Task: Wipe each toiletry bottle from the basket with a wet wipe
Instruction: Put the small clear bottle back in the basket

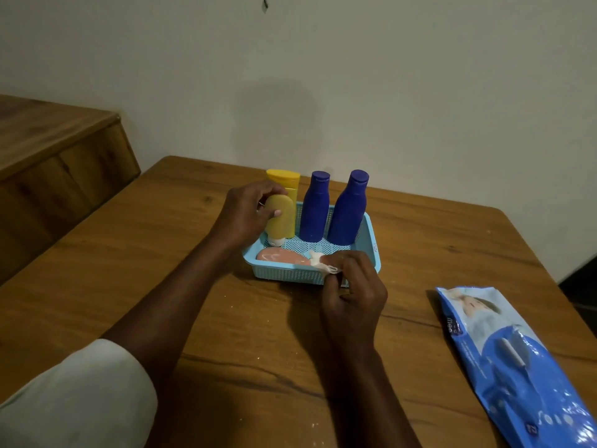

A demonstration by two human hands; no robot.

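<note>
Right grip (350,295) pinches my crumpled wet wipe (326,265) at the basket's (371,236) near rim — left grip (248,211) clasps the yellow bottle (282,218) at its far-left corner; next, lift and wipe it.

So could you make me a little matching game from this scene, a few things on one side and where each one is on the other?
Things:
1. small yellow plastic bottle
2. crumpled white wet wipe
3. pink tube
4. blue wet wipe pack

Places:
A. lying flat in the light blue plastic basket
B. on the wooden table, right of the basket
C. gripped by the left hand
D. pinched by the right hand

Pairs: 1-C, 2-D, 3-A, 4-B
</note>
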